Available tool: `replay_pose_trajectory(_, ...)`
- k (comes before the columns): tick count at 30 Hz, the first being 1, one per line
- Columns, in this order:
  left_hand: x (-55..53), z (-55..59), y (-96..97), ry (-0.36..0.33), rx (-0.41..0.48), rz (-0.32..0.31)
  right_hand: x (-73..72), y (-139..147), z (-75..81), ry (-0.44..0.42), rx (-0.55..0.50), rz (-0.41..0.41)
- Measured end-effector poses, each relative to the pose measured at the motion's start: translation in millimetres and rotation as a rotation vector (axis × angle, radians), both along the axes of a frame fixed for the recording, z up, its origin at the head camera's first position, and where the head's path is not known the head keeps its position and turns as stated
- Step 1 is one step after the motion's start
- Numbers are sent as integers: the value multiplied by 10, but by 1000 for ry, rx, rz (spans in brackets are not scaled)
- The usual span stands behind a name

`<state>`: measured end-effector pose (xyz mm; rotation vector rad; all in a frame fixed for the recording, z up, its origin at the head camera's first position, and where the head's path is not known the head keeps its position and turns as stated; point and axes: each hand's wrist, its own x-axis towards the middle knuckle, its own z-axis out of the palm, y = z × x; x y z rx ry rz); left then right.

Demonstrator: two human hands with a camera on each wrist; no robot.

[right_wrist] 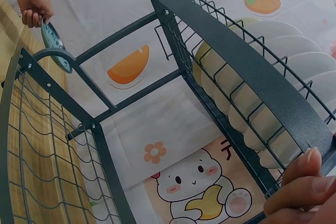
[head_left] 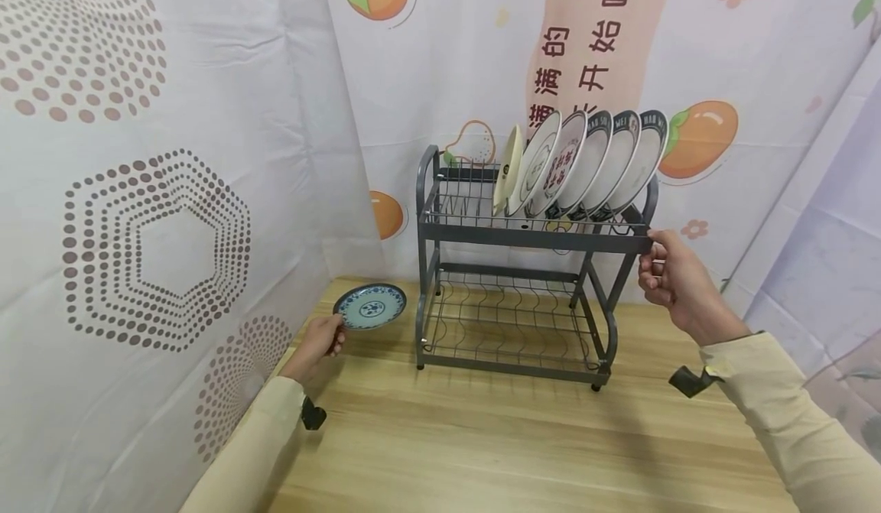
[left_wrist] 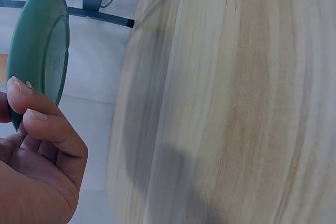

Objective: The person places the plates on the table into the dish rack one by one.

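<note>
My left hand (head_left: 320, 347) pinches the near rim of a small blue-and-white patterned plate (head_left: 372, 306), held to the left of the dark metal dish rack (head_left: 512, 368). The left wrist view shows the plate's plain green underside (left_wrist: 37, 45), with thumb and fingers at its edge. At the rack's right side, my right hand (head_left: 677, 280) holds the front corner of the upper tier, its fingers curled there. Several large white plates (head_left: 592, 169) with dark-lettered rims stand on edge in that tier, leaning right. A cream plate (head_left: 508, 173) stands leftmost among them.
The two-tier rack stands on a wood-grain table (head_left: 482, 436). Its lower tier (head_left: 509, 318) has wavy wire dividers. Patterned curtains (head_left: 179, 215) hang close on the left and behind the rack. A dark strap (head_left: 690, 381) hangs at the right cuff.
</note>
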<state>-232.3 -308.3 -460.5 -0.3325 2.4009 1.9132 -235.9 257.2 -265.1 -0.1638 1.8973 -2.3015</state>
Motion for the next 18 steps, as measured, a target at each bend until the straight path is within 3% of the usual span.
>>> replay_pose_trajectory(7, 126, 79, -28, 9, 19, 17, 0, 5, 7, -2, 10, -10)
replay_pose_trajectory(14, 370, 349, 51, 13, 19, -15, 11, -8, 9, 13, 13, -3)
replay_pose_trajectory(18, 381, 289, 7, 18, 24, 2, 14, -20, 20, 11, 20, -8)
